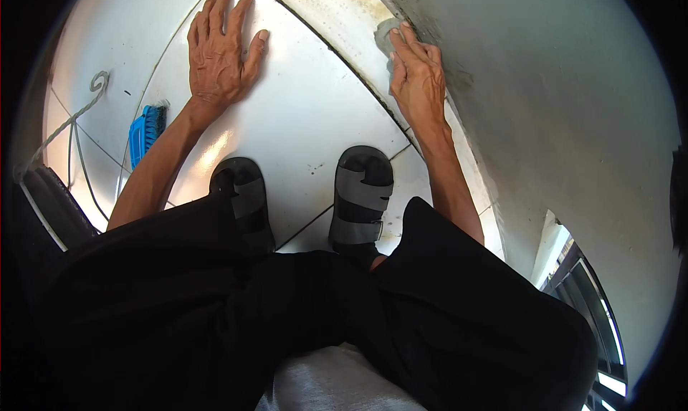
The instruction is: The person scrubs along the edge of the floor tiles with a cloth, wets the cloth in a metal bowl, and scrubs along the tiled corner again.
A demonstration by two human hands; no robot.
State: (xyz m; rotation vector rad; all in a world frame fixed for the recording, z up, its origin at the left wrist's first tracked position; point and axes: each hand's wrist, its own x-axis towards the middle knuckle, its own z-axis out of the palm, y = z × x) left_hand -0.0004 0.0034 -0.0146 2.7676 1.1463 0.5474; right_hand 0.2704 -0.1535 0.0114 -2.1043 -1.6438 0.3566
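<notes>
Head cam's got the bare left hand planted palm-down, fingers spread, on glossy white floor tiles, with a blue plastic brush just beside that forearm. Bare right hand has its fingers bunched over a soft-looking grey pad, which sits on the stained white strip along the base of a smooth grey wall.

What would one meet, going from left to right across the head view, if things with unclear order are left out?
Twisted wire, blue brush, left hand, right sandal, right hand.
</notes>
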